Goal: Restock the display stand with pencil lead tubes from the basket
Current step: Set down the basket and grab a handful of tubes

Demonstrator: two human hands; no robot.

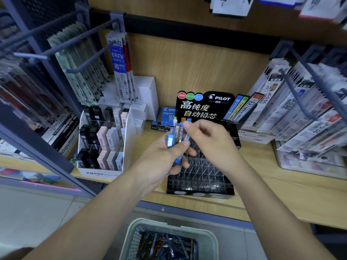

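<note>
1. Hands: left hand (161, 158) grips slim blue-and-orange plastic lead tubes (176, 134) above black clear-celled display stand (199, 177); right hand (208, 139) pinches one.
2. I fear pulling it spills others.

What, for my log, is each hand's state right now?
Left hand: holds a bunch of lead tubes.
Right hand: pinches the top of that bunch.

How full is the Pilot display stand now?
Mostly empty: the display stand shows bare clear compartments in front. Its back rows hide behind the left hand and right hand gripping pencil lead tubes.
</note>
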